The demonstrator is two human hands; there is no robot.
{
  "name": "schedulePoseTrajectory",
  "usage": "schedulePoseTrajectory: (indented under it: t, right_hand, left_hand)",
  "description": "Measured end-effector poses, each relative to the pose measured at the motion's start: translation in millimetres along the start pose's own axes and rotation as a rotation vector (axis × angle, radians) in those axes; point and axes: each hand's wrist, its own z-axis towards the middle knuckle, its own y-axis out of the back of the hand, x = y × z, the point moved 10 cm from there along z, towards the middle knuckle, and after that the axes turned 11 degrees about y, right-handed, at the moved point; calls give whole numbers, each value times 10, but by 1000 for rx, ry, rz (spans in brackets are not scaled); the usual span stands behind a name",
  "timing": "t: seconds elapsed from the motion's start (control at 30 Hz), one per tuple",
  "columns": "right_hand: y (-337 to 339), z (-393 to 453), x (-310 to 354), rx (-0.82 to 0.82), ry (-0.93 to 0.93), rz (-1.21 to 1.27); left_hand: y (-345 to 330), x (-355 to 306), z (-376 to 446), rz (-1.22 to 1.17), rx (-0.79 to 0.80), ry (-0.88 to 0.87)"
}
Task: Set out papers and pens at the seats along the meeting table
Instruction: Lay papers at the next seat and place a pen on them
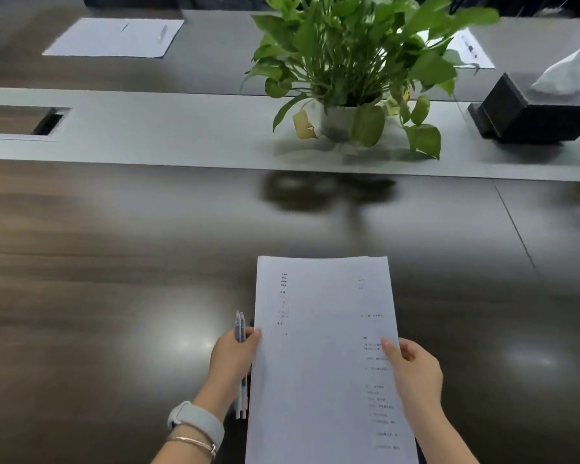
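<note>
You are holding the stack of papers (325,356) with both hands. Your left hand (231,358) is also gripping two pens (240,329); your right hand (416,370) is pinching the right edge.

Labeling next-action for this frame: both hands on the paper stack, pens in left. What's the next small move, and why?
Probably peel the top sheet off the stack with the right hand and lay it on the bare table here. The left hand pins stack and pens; the far-side paper is already set.
</note>
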Motion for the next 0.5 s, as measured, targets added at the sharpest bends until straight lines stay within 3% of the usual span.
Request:
schedulePoseTrajectory:
  t: [0.33, 0.5]
  right_hand:
    - [66, -84, 16, -44, -16, -44]
    - [157, -10, -56, -22, -4, -36]
  left_hand:
    - [118, -100, 126, 140, -25, -132]
    - [239, -235, 9, 311, -173, -290]
